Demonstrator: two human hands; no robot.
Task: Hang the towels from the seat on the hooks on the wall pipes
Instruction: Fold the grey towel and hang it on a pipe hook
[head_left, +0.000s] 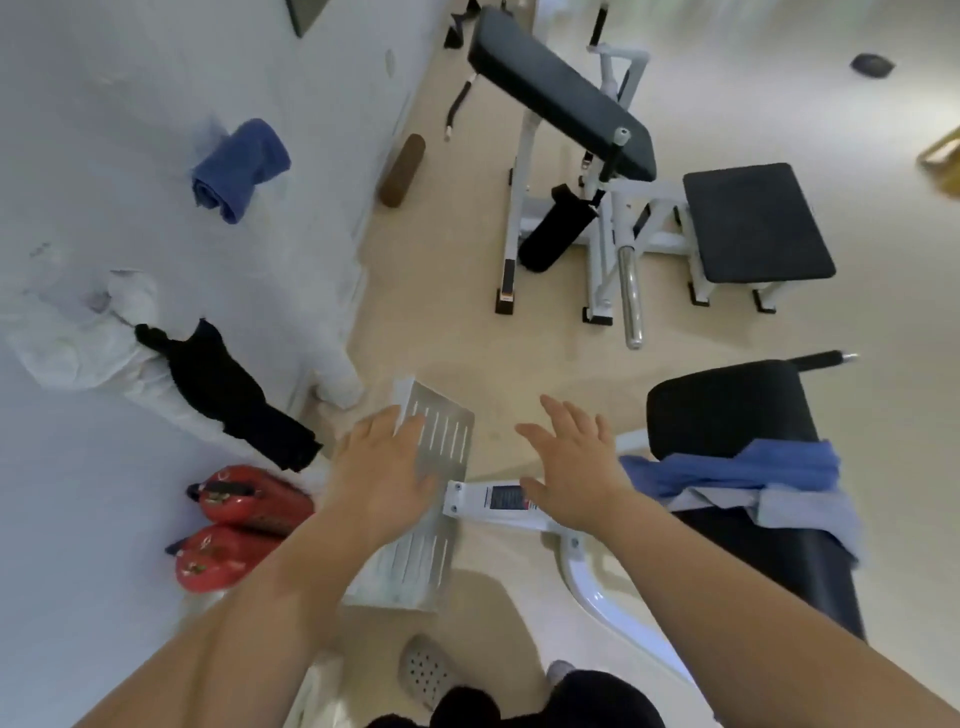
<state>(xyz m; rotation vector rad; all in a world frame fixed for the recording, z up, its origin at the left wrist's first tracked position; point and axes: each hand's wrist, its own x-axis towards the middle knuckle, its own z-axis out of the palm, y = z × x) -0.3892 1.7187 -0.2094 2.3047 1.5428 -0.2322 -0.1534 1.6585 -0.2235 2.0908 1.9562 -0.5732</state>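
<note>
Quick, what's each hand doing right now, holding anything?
Left hand: open, holding nothing.
Right hand: open, holding nothing.

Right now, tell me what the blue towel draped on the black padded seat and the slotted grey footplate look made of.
Blue towel: soft woven cloth, probably cotton, matte; it sags in loose folds.
Slotted grey footplate: apparently metal, dull brushed sheen; flat rigid sheet with cut slots.

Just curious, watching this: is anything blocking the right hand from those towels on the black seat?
Nothing visible does. The open right hand hovers beside the blue towel on the black seat, with no object between them.
</note>
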